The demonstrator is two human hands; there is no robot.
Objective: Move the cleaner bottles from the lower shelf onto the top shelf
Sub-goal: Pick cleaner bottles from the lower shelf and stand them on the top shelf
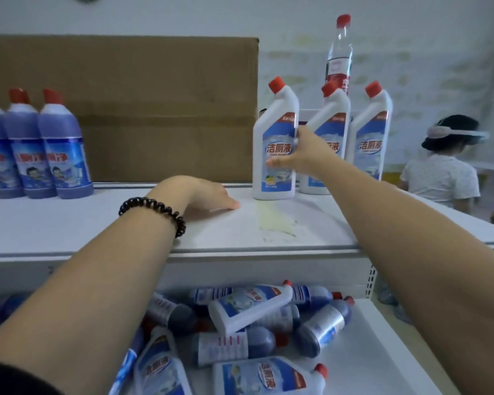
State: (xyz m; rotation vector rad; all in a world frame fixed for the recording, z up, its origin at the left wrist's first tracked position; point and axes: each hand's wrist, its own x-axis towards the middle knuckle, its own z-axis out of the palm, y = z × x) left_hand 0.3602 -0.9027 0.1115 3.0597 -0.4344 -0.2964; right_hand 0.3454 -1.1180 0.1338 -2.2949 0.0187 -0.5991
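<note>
My right hand grips a white cleaner bottle with a red cap, standing upright on the top shelf. Two more white bottles stand just behind it to the right. My left hand rests on the top shelf, fingers loosely curled, holding nothing. Three blue bottles stand in a row at the shelf's left. On the lower shelf, several white and blue bottles lie in a heap.
A large cardboard box stands at the back of the top shelf. A clear bottle with a red cap rises behind the white bottles. A yellowish stain marks the shelf. A person stands at the right.
</note>
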